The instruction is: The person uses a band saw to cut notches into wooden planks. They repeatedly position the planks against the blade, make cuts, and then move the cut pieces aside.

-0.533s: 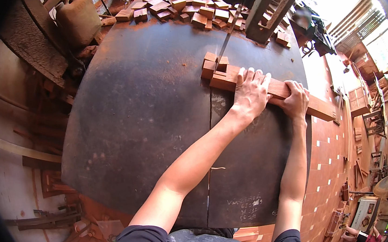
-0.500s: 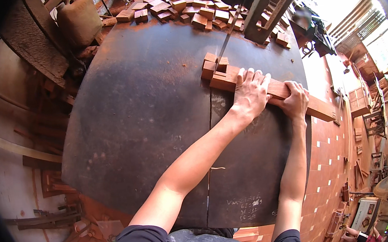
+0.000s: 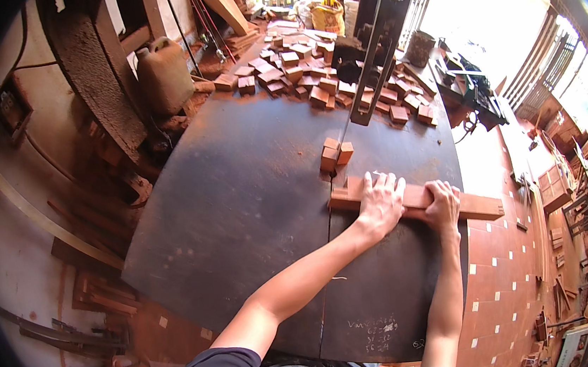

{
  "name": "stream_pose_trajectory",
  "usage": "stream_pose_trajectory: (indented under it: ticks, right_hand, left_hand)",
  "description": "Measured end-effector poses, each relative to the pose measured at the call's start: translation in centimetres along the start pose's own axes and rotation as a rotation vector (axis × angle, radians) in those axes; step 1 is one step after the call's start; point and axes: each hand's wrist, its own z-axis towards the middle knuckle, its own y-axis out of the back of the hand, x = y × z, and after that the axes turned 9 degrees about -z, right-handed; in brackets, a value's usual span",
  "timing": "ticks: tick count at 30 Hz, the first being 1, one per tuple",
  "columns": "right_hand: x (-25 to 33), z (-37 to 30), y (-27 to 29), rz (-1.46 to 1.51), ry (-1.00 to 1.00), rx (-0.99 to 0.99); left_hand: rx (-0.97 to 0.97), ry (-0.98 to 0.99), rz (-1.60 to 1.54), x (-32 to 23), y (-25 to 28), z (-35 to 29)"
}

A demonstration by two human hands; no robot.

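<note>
Both my hands grip a long reddish-brown wooden beam (image 3: pixel 482 207) lying crosswise on a dark metal saw table (image 3: pixel 238 189). My left hand (image 3: pixel 383 205) lies over its left part, fingers curled across the top. Beside it, my right hand (image 3: pixel 443 204) wraps around the beam farther right. A shorter wooden piece (image 3: pixel 355 186) shows at the beam's far side by my left fingers; whether it is separate I cannot tell. Beyond the beam's left end, apart from it, stand small cut wood blocks (image 3: pixel 329 156) next to the thin band saw blade (image 3: pixel 343 135).
Many loose wood blocks (image 3: pixel 289 60) are heaped at the table's far end. The saw's upright guide (image 3: pixel 372 59) comes down over the table. A dusty plastic jerrycan (image 3: pixel 165 77) stands at the far left. Tiled floor (image 3: pixel 491 285) lies to the right.
My hands have drawn the beam toward me, away from the blade. A gap now separates it from the small blocks. The view has tilted up, showing more of the far end.
</note>
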Motion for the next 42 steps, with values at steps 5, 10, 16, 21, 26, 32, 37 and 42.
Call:
stream_pose_trajectory:
  ticks: [5, 10, 16, 21, 26, 32, 37, 42]
  right_hand:
    - [3.5, -4.3, 4.6, 0.082, 0.083, 0.031]
    - [3.8, -8.5, 9.0, -0.022, 0.045, -0.036]
    - [3.6, -14.7, 9.3, -0.115, -0.421, -0.268]
    - [9.9, -15.0, 7.1, 0.291, -0.293, 0.02]
    - [14.5, -12.5, 5.1, 0.429, -0.342, 0.035]
    - [15.7, -10.9, 4.7, 0.516, -0.299, 0.09]
    - [15.1, -10.7, 4.4, 0.486, -0.242, 0.071]
    - [16.0, -9.1, 3.0, 0.491, -0.227, 0.117]
  left_hand:
    - [0.098, -0.187, -0.058, 0.9, 3.3, -6.2]
    - [0.099, -0.249, -0.008, 4.2, 7.5, -12.4]
    - [0.093, -0.289, 0.098, 15.7, 16.0, -17.9]
    - [0.171, -0.156, 0.16, 24.2, 22.8, -19.9]
    - [0.075, -0.146, 0.038, 22.2, 22.6, -19.7]
    - [0.069, -0.159, 0.049, 21.4, 19.8, -17.5]
    - [0.185, -0.117, 0.033, 21.8, 20.4, -16.5]
    - [0.17, -0.135, 0.021, 24.3, 21.2, -15.7]
